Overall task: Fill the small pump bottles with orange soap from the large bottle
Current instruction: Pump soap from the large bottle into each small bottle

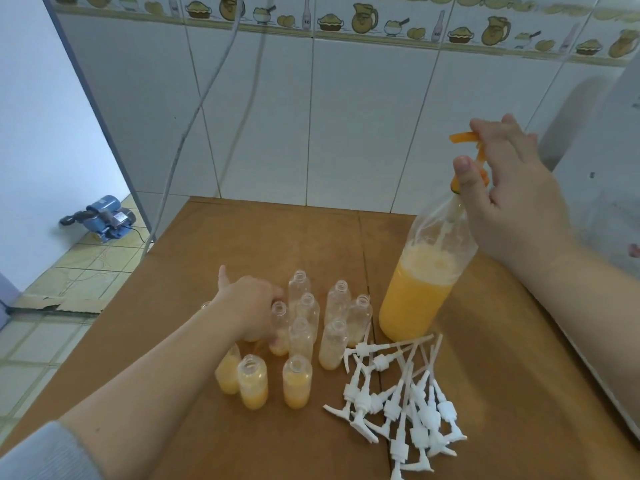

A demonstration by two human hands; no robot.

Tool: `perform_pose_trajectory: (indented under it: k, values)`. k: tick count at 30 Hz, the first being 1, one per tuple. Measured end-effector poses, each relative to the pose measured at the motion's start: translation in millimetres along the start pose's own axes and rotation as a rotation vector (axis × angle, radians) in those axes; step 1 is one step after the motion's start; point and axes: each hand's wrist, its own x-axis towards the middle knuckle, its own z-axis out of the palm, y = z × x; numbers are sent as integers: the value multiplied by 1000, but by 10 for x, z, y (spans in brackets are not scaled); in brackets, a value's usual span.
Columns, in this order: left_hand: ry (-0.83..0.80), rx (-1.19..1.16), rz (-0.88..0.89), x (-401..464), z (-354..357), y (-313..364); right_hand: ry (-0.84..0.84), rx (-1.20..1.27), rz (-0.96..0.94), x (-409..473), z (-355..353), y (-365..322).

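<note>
Half-full large bottle (pixel 415 296) of cloudy orange soap, right hand (pixel 509 199) gripping its pump, left hand (pixel 252 303) seemingly clasping a small bottle (pixel 279 327).

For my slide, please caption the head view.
Right hand on large soap bottle's pump, left hand among small bottles.

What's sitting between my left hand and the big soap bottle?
In the head view, a cluster of small open bottles, mostly empty, stands between the left hand and the large bottle.
</note>
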Motion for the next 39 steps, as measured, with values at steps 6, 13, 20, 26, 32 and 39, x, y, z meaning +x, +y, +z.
perform_pose_trajectory:
  k: [6, 13, 20, 26, 32, 39]
  values:
    - [58, 16, 3, -69, 27, 27, 10, 5, 30, 1, 10, -37]
    - [385, -403, -38, -401, -111, -133, 23, 99, 76, 39, -168, 45]
    - [666, -1153, 89, -640, -558, 65, -20, 7, -5, -77, -105, 82]
    - [610, -1230, 343, -341, -1066, 677, 40, 67, 85, -25, -54, 11]
    - [602, -855, 488, -28, -1318, 1078, 83, 101, 11, -33, 8, 97]
    - [682, -829, 533, 12, -1434, 1191, 76, 98, 16, -8, 33, 103]
